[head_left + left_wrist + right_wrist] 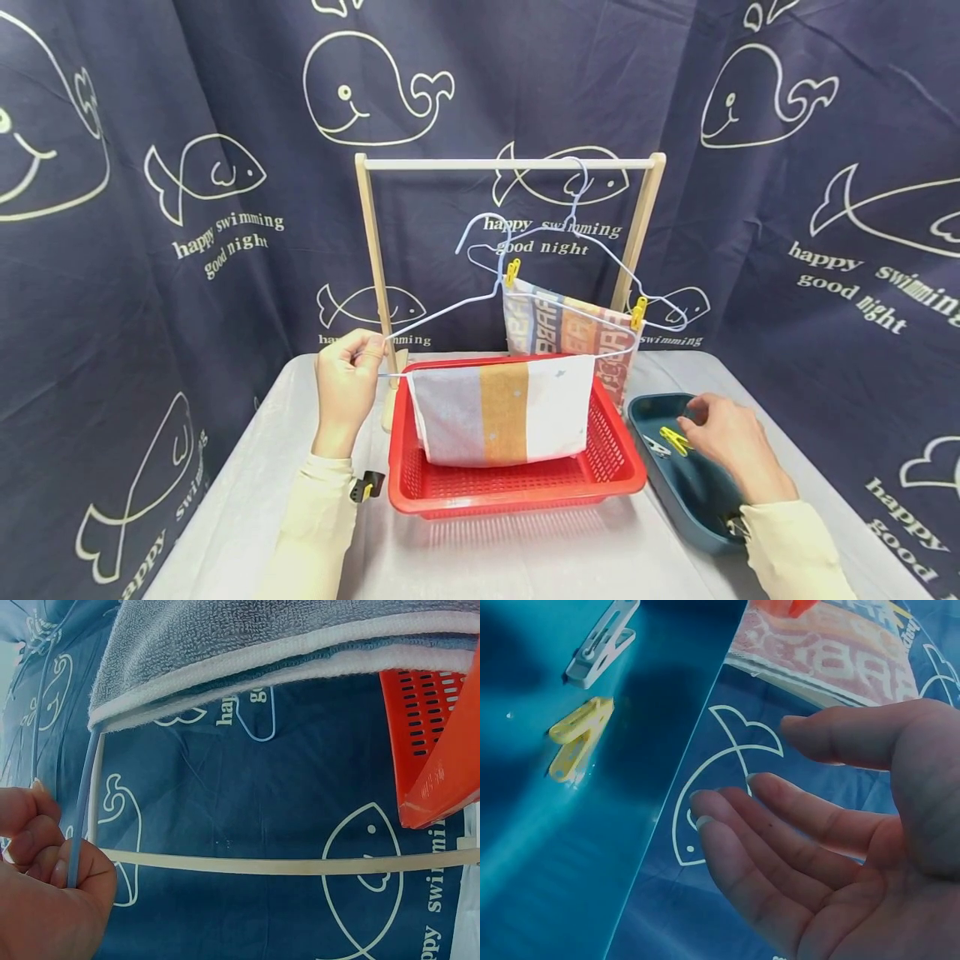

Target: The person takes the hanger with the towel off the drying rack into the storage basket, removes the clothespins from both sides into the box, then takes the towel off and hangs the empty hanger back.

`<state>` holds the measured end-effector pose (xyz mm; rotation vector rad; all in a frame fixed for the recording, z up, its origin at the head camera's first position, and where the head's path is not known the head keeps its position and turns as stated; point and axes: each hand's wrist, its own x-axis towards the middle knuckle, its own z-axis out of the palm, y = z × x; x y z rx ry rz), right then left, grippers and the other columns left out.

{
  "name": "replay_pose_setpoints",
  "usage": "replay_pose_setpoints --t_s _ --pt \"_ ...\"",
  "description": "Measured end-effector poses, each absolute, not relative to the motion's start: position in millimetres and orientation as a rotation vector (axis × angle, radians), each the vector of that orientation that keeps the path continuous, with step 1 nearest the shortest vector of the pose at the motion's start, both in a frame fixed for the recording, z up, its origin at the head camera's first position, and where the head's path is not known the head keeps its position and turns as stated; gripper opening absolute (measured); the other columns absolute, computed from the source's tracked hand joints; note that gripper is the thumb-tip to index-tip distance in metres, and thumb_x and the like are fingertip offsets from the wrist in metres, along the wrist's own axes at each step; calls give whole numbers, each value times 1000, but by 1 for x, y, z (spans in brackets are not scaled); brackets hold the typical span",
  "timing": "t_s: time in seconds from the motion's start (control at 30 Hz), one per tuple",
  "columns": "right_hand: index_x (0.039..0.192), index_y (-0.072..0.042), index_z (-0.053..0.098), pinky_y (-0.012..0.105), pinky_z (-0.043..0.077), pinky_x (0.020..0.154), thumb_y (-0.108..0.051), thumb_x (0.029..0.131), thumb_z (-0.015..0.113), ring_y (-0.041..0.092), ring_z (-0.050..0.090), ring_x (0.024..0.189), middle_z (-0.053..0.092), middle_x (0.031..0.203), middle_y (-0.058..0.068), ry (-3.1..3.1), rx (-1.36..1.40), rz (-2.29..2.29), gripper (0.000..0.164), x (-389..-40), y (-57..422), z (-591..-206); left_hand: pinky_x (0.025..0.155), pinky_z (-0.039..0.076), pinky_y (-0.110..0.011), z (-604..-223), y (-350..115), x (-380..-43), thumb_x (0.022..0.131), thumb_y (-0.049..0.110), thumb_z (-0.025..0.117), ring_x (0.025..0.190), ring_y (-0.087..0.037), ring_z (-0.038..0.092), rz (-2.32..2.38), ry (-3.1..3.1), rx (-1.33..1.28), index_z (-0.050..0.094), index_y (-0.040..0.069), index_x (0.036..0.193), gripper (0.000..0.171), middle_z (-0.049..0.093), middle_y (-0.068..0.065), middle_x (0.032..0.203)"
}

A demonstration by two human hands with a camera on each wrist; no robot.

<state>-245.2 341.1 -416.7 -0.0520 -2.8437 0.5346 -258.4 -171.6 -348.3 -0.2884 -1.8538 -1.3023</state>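
My left hand (pixel 347 385) grips the left end of a light blue wire hanger (pixel 450 310), its fingers curled round the wire in the left wrist view. Over the hanger's lower bar drapes a small towel (pixel 502 412) with grey, ochre and white bands, hanging in front of and above the red basket (pixel 517 500). My right hand (pixel 723 433) hovers over the dark teal tray (pixel 693 508), fingers loosely bent and holding nothing. In that tray lie a yellow clothespin (pixel 581 739) and a white clothespin (pixel 604 645), a little way from the fingertips.
Behind the basket stands a rack with wooden posts (pixel 375 250) and a white rail (pixel 465 165). From it hangs a second hanger (pixel 576 225) with a striped patterned towel (pixel 570 329), fixed by yellow clothespins (pixel 638 312). A dark blue whale-print curtain (pixel 480 83) surrounds the grey-white table (pixel 240 533).
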Motion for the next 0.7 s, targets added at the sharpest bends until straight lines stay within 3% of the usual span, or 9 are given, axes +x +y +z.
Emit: replay_pose_setpoints --t_s 0.27,0.7 --pt "118 7 66 58 55 78 -23 91 71 36 63 84 70 98 25 -2860 -80 555 41 -243 337 -412 53 29 -24 -348 -173 -259 94 1 67 58 -13 40 -1303 -1837 -292 73 7 74 22 46 1 58" --pt "115 5 68 57 54 76 -24 92 71 37 65 86 72 97 23 -2804 -30 542 37 -233 326 -393 53 28 -24 -348 -173 -259 92 0 68 55 -9 38 -1280 -1844 -279 74 8 75 20 44 3 56"
